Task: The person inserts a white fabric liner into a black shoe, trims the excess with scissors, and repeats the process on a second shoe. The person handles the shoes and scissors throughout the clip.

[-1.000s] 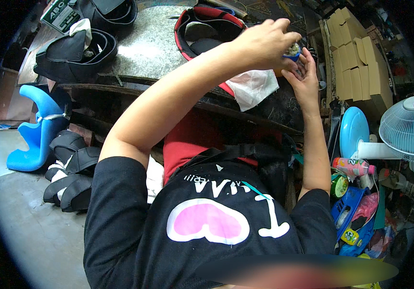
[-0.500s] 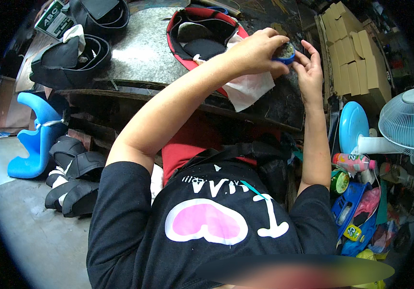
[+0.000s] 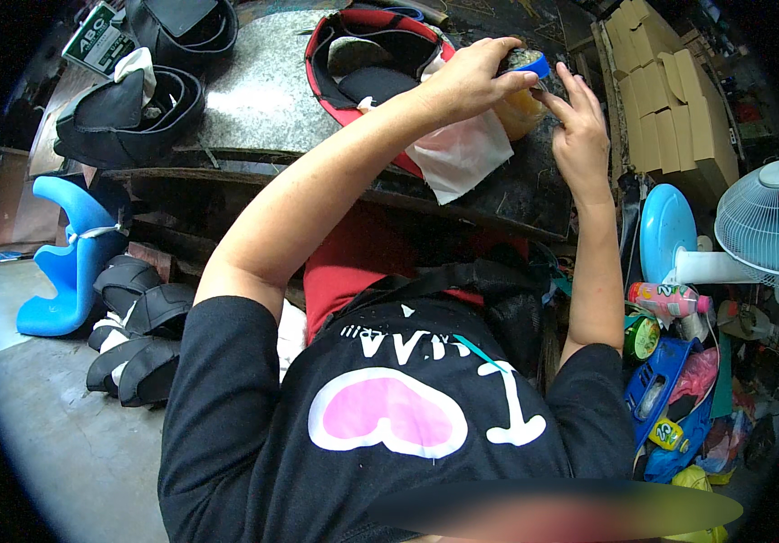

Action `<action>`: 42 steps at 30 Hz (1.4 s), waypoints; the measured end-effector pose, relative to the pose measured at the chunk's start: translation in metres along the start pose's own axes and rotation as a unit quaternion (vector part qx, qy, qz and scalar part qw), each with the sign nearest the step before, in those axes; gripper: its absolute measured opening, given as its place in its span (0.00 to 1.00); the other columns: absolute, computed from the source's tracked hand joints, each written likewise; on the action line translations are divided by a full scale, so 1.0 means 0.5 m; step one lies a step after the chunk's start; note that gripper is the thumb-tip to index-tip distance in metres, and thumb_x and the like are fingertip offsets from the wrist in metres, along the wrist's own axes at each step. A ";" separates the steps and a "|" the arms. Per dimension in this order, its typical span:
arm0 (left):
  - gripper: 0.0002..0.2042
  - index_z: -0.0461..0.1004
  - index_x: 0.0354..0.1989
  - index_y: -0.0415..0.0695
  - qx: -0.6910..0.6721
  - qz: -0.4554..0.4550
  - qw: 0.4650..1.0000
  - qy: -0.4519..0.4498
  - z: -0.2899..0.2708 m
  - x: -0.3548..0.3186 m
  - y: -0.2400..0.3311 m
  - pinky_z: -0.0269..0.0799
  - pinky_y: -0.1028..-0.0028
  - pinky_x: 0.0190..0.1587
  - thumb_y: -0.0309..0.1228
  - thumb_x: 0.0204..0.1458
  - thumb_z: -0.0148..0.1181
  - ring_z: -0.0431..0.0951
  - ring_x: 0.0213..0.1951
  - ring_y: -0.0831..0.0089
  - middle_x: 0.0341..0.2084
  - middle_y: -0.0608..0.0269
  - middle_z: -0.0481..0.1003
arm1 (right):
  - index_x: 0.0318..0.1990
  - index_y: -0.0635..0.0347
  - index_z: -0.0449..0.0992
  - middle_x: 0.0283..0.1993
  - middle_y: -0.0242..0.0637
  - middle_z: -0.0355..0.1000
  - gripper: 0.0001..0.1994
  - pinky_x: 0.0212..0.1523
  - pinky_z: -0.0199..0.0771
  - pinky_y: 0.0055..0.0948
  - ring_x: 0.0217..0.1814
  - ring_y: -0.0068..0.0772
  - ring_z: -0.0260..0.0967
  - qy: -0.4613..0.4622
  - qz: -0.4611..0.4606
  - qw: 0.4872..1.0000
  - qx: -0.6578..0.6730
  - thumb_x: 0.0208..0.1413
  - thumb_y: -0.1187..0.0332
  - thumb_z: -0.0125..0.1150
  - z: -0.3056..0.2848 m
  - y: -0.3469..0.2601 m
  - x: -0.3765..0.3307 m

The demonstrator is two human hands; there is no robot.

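A small jar (image 3: 518,110) with yellowish contents and a blue lid (image 3: 537,63) stands at the far right of the dark workbench (image 3: 498,195). My left hand (image 3: 471,80) reaches across from the left and grips the lid from above. My right hand (image 3: 579,136) presses on the jar's right side, fingers stretched upward along it. A white cloth (image 3: 462,154) lies under my left wrist, beside the jar. Just behind my left hand lies a red and black padded liner (image 3: 367,54).
Black padded parts (image 3: 127,113) lie on the speckled bench top at the left, more of them on the floor (image 3: 136,344) by a blue plastic chair (image 3: 68,262). Cardboard boxes (image 3: 670,100), a white fan (image 3: 756,226), a blue disc (image 3: 665,231) and cluttered bottles stand at the right.
Both hands have stayed on the jar. My left fingers have shifted around the blue lid, and the jar and hands sit slightly lower and nearer the cloth.
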State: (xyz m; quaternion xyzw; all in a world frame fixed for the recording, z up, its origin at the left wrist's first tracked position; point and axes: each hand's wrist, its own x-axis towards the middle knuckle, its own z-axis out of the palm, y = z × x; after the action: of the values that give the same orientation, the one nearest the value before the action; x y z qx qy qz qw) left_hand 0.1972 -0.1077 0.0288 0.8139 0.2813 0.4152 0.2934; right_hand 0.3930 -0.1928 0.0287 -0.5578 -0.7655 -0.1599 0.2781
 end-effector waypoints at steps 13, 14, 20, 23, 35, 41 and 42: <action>0.26 0.70 0.56 0.45 0.133 0.235 0.962 -0.044 0.023 -0.008 -0.006 0.64 0.59 0.63 0.40 0.51 0.67 0.67 0.60 0.50 0.57 0.50 0.68 | 0.40 0.51 0.81 0.60 0.34 0.71 0.14 0.67 0.56 0.47 0.62 0.40 0.67 -0.025 0.027 0.999 0.013 0.48 0.80 0.57 -0.075 -0.027 -0.046; 0.26 0.70 0.56 0.45 0.157 0.258 0.953 -0.033 0.024 -0.008 -0.004 0.63 0.58 0.63 0.42 0.51 0.66 0.66 0.61 0.50 0.57 0.50 0.68 | 0.39 0.53 0.81 0.60 0.36 0.71 0.14 0.67 0.57 0.46 0.61 0.41 0.67 -0.035 0.028 0.998 0.043 0.47 0.80 0.56 -0.082 -0.029 -0.048; 0.30 0.62 0.65 0.44 0.093 0.150 0.982 -0.061 0.008 -0.012 0.029 0.54 0.57 0.69 0.50 0.60 0.54 0.59 0.67 0.46 0.64 0.41 0.61 | 0.72 0.50 0.49 0.71 0.48 0.57 0.45 0.68 0.59 0.39 0.71 0.42 0.58 -0.023 0.140 0.931 0.336 0.49 0.73 0.70 -0.024 -0.051 -0.023; 0.16 0.74 0.46 0.43 0.181 0.182 0.958 0.131 -0.051 -0.020 0.022 0.74 0.60 0.51 0.33 0.50 0.62 0.74 0.49 0.52 0.43 0.50 0.73 | 0.76 0.49 0.37 0.72 0.50 0.54 0.56 0.66 0.62 0.39 0.70 0.44 0.58 -0.004 0.114 0.963 0.243 0.46 0.67 0.77 0.044 -0.051 -0.011; 0.24 0.72 0.56 0.44 0.279 0.015 0.951 -0.130 -0.158 -0.012 -0.115 0.74 0.60 0.51 0.21 0.46 0.57 0.78 0.50 0.53 0.45 0.47 0.78 | 0.73 0.57 0.47 0.67 0.50 0.63 0.45 0.65 0.64 0.43 0.72 0.48 0.57 0.140 0.015 0.977 0.163 0.49 0.73 0.66 -0.003 -0.092 0.065; 0.25 0.70 0.57 0.46 0.332 0.014 0.932 -0.146 -0.182 -0.018 -0.085 0.74 0.58 0.47 0.24 0.46 0.59 0.80 0.43 0.51 0.42 0.49 0.78 | 0.74 0.53 0.45 0.49 0.49 0.77 0.41 0.55 0.72 0.40 0.52 0.51 0.75 -0.068 0.003 0.961 0.269 0.55 0.77 0.57 0.087 -0.209 0.077; 0.31 0.67 0.63 0.53 0.313 -0.072 0.924 -0.206 -0.191 -0.017 -0.076 0.79 0.62 0.45 0.18 0.46 0.52 0.82 0.43 0.54 0.47 0.48 0.78 | 0.74 0.53 0.45 0.49 0.48 0.77 0.41 0.54 0.72 0.41 0.52 0.50 0.75 -0.040 -0.020 0.969 0.242 0.55 0.76 0.58 0.099 -0.207 0.077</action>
State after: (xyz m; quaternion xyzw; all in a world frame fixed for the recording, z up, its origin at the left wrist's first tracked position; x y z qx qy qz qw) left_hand 0.1044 -0.0648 0.0435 0.9095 0.3880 0.1071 0.1038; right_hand 0.2748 -0.1698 0.0193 -0.4648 -0.8027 0.0470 0.3708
